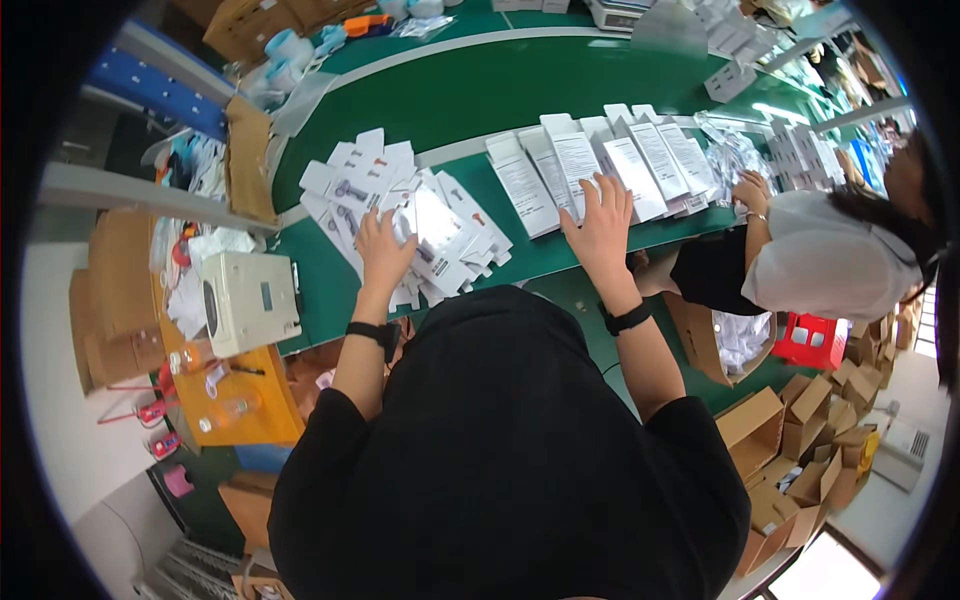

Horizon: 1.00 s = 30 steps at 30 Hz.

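Observation:
A loose pile of flattened white cartons (455, 235) with printed pictures lies on the green workbench in front of me, left of centre. My left hand (386, 250) is over the pile's left part, fingers apart, holding nothing that I can see. To the right stands a row of folded white boxes (523, 190) with grey printed text, leaning side by side with their top flaps raised. My right hand (602, 235) is spread at the near edge of this row, its fingertips over a middle box; whether they press on it I cannot tell.
A co-worker (830, 250) sits at the right, one hand by clear plastic bags (735, 155) and stacked white boxes (800, 155). A cream-coloured machine (250, 305) stands at the left near an orange table (270, 385). Cardboard boxes (755, 425) crowd the floor at the lower right.

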Available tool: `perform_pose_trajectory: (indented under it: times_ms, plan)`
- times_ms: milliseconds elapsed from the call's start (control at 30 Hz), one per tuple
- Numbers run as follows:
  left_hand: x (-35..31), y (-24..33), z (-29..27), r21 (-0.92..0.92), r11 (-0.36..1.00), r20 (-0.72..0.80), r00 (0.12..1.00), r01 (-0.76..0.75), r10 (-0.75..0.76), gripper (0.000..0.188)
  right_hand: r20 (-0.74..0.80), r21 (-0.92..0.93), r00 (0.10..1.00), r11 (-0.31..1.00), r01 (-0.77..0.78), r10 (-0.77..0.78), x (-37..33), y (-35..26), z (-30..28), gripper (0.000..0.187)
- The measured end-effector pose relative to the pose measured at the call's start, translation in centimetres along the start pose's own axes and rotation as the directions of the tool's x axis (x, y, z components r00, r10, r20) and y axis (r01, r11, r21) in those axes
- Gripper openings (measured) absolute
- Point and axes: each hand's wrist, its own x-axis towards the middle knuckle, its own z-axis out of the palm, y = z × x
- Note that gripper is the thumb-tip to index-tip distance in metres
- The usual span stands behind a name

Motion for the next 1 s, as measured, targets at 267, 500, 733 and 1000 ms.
perform_pose_trajectory:
  times_ms: [267, 500, 733, 1000]
  plan:
    - [5.9, -1.9, 1.7, 0.025, 1.0, -0.131, 0.991, 0.014, -0.011, 0.073, 0.319, 0.407, 0.941, 0.913, -0.03, -0.112, -1.8, -3.4, 0.9, 0.04]
    - [9.7, -4.4, -0.3, 0.073, 0.996, 0.184, 0.982, -0.058, 0.044, 0.069, 0.654, 0.499, 0.705, 0.857, -0.131, -0.273, -2.9, -3.0, 1.8, 0.043]
    - [9.5, 0.4, -1.7, 0.205, 0.973, 0.315, 0.948, -0.105, 0.036, 0.058, 0.729, 0.504, 0.616, 0.844, -0.186, -0.299, -1.6, -3.9, 3.2, 0.047]
    - [8.0, -1.1, -2.9, 0.225, 0.969, 0.236, 0.971, -0.098, 0.044, 0.029, 0.66, 0.573, 0.65, 0.812, -0.111, -0.377, 1.7, -7.7, 3.5, 0.046]
